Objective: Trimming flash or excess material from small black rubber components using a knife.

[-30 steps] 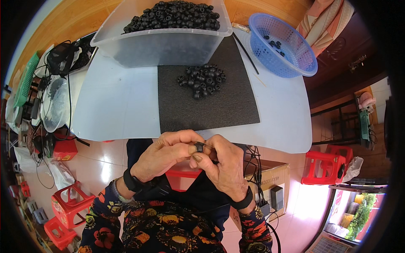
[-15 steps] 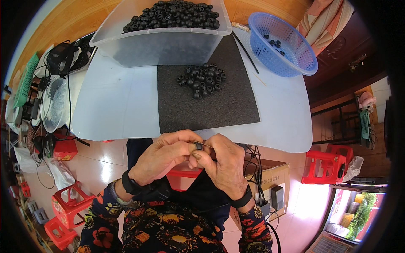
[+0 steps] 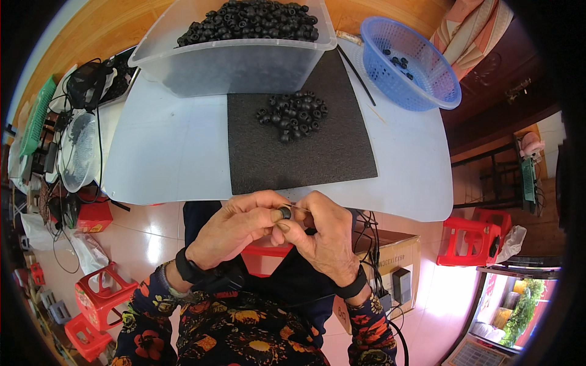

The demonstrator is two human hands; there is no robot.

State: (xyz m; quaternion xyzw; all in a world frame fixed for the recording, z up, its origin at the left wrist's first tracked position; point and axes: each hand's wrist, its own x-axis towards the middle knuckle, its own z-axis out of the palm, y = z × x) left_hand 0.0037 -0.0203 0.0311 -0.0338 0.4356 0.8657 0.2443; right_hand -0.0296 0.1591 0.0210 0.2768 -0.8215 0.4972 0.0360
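Observation:
Just off the table's near edge, my left hand [image 3: 235, 224] pinches a small black ring-like part [image 3: 285, 211] between thumb and fingertips. My right hand [image 3: 328, 236] is closed beside it, its fingers round a thin, light-coloured stick [image 3: 298, 208] that points at the part. Whether the stick's tip is inside the part cannot be made out. Beyond my hands, a pile of similar black round parts with holes [image 3: 294, 116] lies on a dark foam mat [image 3: 293, 165]. A translucent plastic bin [image 3: 238, 67] behind it is heaped with more of them.
At the far right of the white table [image 3: 165, 158] stands a blue perforated basket [image 3: 421, 79] holding several black pieces. A black rod [image 3: 357, 76] lies beside it. Red stools [image 3: 467, 241] stand on the floor at both sides; a cardboard box [image 3: 397, 256] with cables sits below right.
The black part has turned slightly in my left fingertips, so its round end shows more. My right fingers have shifted a little along with the stick. The rest looks the same.

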